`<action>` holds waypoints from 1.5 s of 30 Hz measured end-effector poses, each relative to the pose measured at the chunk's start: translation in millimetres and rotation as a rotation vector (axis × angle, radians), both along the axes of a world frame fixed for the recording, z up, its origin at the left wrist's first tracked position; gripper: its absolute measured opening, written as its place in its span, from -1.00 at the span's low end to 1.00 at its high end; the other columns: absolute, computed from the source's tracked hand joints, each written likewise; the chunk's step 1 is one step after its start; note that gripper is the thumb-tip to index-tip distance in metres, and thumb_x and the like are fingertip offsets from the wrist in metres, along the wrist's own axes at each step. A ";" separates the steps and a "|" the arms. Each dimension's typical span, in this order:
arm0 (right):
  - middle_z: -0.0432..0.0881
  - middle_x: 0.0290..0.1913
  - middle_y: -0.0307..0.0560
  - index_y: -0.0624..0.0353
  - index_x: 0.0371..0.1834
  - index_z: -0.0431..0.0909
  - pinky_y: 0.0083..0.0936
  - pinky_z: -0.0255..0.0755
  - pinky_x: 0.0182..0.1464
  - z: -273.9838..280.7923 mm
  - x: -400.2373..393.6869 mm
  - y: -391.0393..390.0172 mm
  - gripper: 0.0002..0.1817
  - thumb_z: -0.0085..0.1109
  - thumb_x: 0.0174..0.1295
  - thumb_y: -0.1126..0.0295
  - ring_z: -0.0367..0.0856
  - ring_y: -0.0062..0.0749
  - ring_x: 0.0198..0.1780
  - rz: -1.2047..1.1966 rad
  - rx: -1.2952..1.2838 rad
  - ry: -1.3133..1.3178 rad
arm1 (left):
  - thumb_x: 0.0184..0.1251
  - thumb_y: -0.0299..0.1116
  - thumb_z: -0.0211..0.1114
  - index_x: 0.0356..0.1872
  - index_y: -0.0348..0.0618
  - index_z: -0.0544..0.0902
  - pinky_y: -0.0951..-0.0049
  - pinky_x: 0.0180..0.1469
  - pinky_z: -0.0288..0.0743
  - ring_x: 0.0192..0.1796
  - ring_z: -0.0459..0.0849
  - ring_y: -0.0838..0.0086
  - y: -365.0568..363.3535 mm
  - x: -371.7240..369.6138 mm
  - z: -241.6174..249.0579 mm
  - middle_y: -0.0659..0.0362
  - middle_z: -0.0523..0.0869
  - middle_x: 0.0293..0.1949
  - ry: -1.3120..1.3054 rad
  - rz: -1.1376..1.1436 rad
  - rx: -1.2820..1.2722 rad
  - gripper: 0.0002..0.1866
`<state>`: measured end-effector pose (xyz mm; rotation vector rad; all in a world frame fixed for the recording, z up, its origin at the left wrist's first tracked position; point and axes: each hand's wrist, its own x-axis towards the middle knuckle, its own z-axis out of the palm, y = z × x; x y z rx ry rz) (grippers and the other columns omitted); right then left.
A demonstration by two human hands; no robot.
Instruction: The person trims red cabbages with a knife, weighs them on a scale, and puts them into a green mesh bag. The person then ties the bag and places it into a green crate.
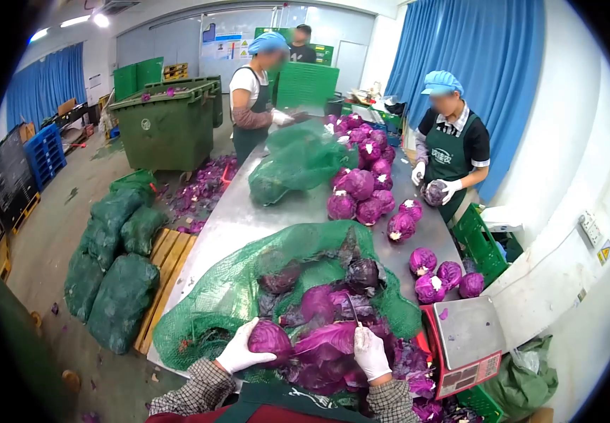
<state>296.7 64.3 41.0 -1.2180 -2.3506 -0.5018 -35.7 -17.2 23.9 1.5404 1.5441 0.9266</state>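
Observation:
My left hand (243,347), in a white glove, is closed round the side of a purple cabbage (270,341) near the front of the metal table (215,238). A knife (352,307) with a curved blade points up and away from my gloved right hand (371,354), whose fingers are wrapped round its handle. Between the hands lie loose purple leaves (326,347). Behind them, more dark cabbages (363,273) lie in an open green mesh bag (229,287) spread across the table.
Trimmed cabbages (356,184) are heaped beyond, beside another green net (296,158). Two workers in blue caps stand at the table's far left and right. A scale (468,331) is at my right. Full sacks (123,303), a pallet (167,271) and a green bin (164,134) are left.

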 end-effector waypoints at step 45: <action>0.47 -0.45 -0.33 0.19 -0.12 0.51 -0.68 0.28 -0.57 1.3 -27.0 -24.2 -0.80 0.27 0.22 0.49 0.36 -0.70 -0.62 0.038 -0.898 0.898 | 0.14 -0.27 0.48 0.42 -0.21 0.26 0.23 0.35 0.37 0.27 0.50 0.31 6.5 -25.9 -33.8 0.04 0.49 0.26 -1.029 0.147 -0.150 -0.17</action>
